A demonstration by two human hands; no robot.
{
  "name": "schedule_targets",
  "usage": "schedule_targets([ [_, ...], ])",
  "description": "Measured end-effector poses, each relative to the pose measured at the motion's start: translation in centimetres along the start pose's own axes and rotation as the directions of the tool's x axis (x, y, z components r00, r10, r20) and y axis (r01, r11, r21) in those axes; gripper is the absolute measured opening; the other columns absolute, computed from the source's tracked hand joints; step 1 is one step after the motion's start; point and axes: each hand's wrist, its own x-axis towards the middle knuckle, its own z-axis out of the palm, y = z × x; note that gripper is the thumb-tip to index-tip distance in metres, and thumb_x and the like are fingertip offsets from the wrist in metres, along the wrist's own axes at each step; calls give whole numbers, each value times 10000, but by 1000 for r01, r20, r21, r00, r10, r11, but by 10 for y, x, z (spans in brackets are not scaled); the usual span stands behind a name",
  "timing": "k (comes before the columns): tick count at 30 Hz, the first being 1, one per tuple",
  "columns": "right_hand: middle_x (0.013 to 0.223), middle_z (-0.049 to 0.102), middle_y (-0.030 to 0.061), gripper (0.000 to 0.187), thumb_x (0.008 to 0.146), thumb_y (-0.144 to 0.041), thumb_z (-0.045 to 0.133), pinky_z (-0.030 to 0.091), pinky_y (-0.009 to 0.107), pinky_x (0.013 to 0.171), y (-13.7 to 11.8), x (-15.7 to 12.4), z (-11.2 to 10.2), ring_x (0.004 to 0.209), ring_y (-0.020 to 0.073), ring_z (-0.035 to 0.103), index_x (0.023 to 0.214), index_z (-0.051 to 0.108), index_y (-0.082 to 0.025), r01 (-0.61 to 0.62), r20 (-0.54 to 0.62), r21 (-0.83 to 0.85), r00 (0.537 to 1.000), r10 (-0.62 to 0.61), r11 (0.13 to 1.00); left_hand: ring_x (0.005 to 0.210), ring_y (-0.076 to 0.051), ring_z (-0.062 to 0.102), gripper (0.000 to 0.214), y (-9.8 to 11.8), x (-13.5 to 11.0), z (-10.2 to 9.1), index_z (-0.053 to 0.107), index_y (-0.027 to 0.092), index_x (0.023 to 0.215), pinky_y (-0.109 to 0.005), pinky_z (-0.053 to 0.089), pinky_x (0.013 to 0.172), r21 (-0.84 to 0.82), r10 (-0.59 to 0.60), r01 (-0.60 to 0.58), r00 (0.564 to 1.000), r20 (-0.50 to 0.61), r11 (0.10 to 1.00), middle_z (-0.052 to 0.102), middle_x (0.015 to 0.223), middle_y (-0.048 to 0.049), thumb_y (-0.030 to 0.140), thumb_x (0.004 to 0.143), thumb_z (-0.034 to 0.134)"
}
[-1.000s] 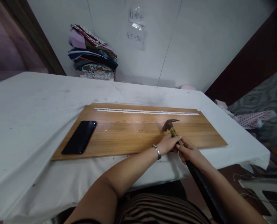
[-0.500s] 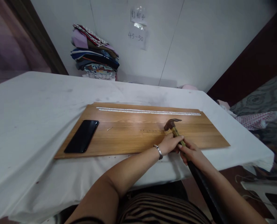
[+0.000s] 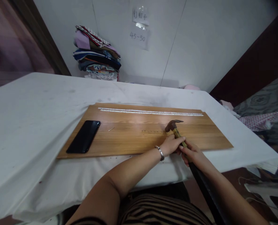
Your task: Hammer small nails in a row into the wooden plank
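Observation:
A long wooden board lies on the white-clothed table. My right hand grips the wooden handle of a claw hammer, whose rusty head rests low over the board at the right end of a row of small nail heads. My left hand, with a metal bracelet at the wrist, sits closed beside the hammer handle on the board; its fingertips are pinched near the hammer head, and what they hold is hidden.
A black phone lies on the board's left end, with one loose nail beside it. Two pale strips run along the board's far edge. Folded fabrics are stacked against the wall. More cloth lies off the table's right.
The view has shifted slightly; hands and hammer stay almost still over the same spot on the board.

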Motion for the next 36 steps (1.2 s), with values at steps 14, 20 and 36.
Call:
schedule_targets([
  [14,721,612,-41,451,855,-502,684,402,226,342,4,2,-1,392,85,468,1194,568,-229,4,-3,21,1000,-4,1000,414,-98,498,298,-1,0,0,539,167,713,-219,398,444,18,-3,3,1000,1,1000,545,529,20,364,932,580],
  [20,731,613,-40,394,869,-488,669,406,221,342,1,1,-1,395,80,470,1139,568,-219,11,1,-5,1000,-11,1000,384,-90,483,288,4,-3,1,522,168,691,-214,379,417,17,-10,10,1000,2,1000,544,524,24,309,939,557],
  [36,720,609,-42,418,858,-500,669,398,223,342,2,1,-1,386,79,458,1152,565,-222,6,-9,-5,1000,-6,1000,397,-96,485,311,2,-2,1,542,166,677,-219,387,437,26,-11,11,1000,-7,1000,539,520,18,334,938,569],
])
